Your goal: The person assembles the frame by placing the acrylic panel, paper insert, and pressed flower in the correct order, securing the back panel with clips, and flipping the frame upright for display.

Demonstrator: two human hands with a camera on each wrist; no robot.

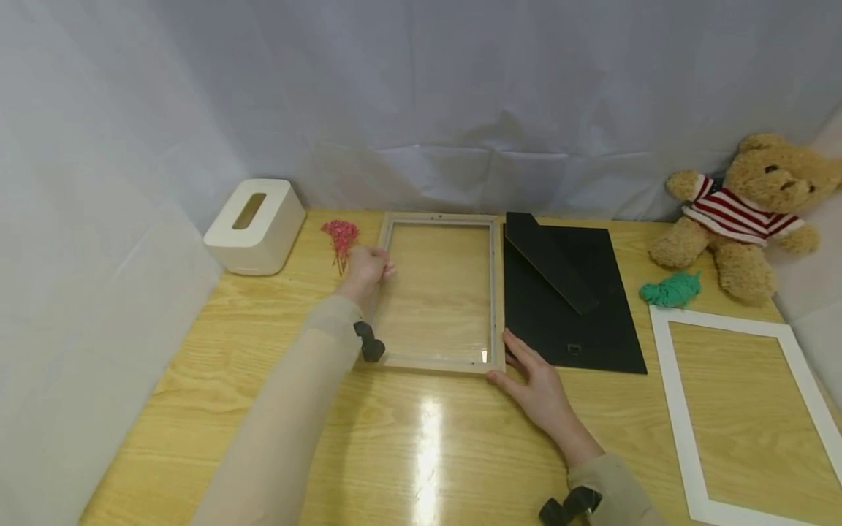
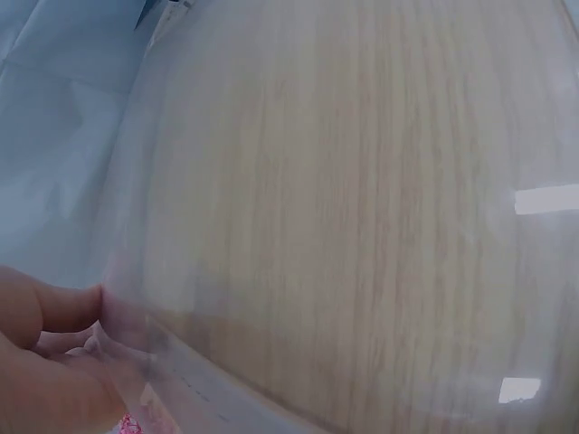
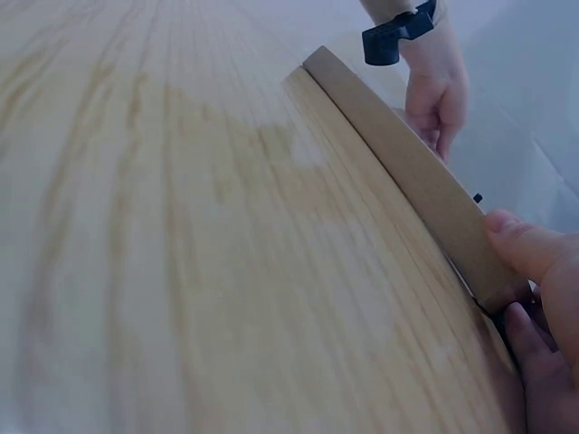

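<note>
A light wooden picture frame lies on the table with a clear sheet over its opening. At the frame's left side, my left hand pinches the edge of the sheet between thumb and fingers. The left wrist view shows the thumb on that clear sheet, which reflects light. My right hand grips the frame's near right corner, thumb at the front edge and fingers along the right side. In the right wrist view, the frame's side rests low on the table beside the thumb.
A black backing board with its stand lies right of the frame. Pink dried flowers and a white tissue box are at left. Farther right are a white mat border, a green bundle and a teddy bear.
</note>
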